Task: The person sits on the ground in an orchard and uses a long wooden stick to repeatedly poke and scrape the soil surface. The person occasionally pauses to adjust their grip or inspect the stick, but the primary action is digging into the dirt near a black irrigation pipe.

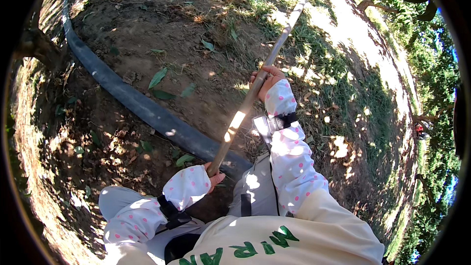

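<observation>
A long wooden pole [282,36] runs from low in front of me up to the far right, like the handle of a long tool. Its far end meets something pale at the top rim, too small and bright to name. My right hand [270,80] is wrapped around the middle of the shaft. Lower down, my left hand [215,179] grips the near end, its thumb showing beside the wood. Both forearms wear white sleeves [300,165] with pink dots, and a strapped device [270,127] sits at the right wrist.
A flat dark hose [128,97] curves over the bare soil [136,40] from upper left to beneath the pole, near my legs. Fallen green leaves [158,78] lie about. A tree trunk [42,48] stands at left. Grass [316,55] and leafy trees [434,81] are on the right.
</observation>
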